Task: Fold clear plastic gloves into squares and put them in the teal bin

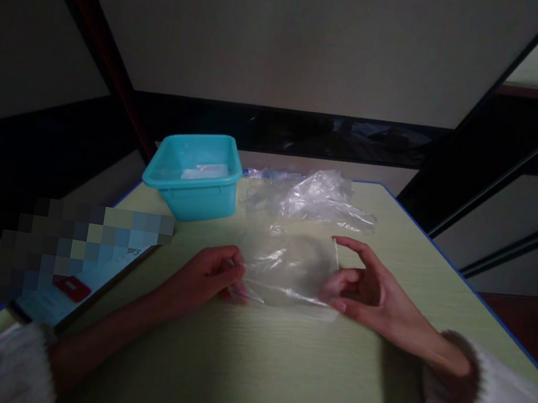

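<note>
A clear plastic bag point(289, 268) is stretched flat between my two hands, just over the table. My left hand point(210, 277) pinches its left edge between thumb and fingers. At the bag's right edge, the thumb and fingers of my right hand point(367, 287) grip the film, with the index finger reaching up along the side. Some fingertips of both hands show through the plastic. Behind it lies a crumpled heap of clear plastic bags point(320, 196).
A turquoise plastic basin point(201, 198) with something white and flat inside stands at the back left. A partly pixelated screen device point(101, 271) lies along the left edge of the pale table point(253, 374). A wall panel point(292, 43) rises behind the table.
</note>
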The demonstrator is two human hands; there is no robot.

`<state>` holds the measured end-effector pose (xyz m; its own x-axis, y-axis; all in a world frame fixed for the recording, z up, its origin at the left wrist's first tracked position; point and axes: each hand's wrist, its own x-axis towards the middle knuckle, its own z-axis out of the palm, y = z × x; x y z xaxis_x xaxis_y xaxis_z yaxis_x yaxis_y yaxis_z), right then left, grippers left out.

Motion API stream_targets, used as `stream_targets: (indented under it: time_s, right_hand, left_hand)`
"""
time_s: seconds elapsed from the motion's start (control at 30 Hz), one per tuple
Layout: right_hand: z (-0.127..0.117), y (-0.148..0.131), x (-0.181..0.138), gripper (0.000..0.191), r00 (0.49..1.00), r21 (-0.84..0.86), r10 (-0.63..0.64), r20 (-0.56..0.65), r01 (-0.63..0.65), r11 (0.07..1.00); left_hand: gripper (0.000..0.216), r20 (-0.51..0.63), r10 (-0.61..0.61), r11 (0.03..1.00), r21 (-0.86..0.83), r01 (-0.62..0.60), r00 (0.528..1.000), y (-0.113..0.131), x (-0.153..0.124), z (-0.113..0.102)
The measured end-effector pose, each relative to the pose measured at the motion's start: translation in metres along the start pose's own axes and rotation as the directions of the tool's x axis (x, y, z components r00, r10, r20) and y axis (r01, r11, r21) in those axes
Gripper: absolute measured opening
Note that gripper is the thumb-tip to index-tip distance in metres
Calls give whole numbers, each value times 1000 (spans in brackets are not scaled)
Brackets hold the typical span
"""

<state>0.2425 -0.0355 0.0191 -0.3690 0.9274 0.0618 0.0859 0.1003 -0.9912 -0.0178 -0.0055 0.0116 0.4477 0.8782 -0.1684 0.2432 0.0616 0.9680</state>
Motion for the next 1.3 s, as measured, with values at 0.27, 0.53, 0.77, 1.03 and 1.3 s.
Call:
stream_targets:
  time_s: [0.27, 0.53, 0.77, 1.03, 1.3]
  right_hand:
    - [6, 8, 7, 63, 992, 1, 84, -93, -84, 996]
    - [6, 8, 10, 62, 981, 4, 161, -105, -161, 987]
    - [7, 9, 10, 59, 988, -42, 121, -97, -125, 991]
    - [7, 6, 11, 52, 990, -86, 114, -85, -121, 989]
    - [8, 9, 9, 52, 993, -181, 94, -75, -106, 978]
  left_hand:
    - [30, -77, -131, 991, -48, 127, 988, 7, 3, 4]
    - [26, -166, -223, 975, -19, 223, 961, 16, 0, 1]
    - [38, -238, -141, 989, 7, 147, 961, 15, -2, 2]
    - [41, -232, -101, 994, 25, 110, 967, 9, -2, 2]
    - [45, -222, -102, 991, 67, 120, 970, 8, -4, 4]
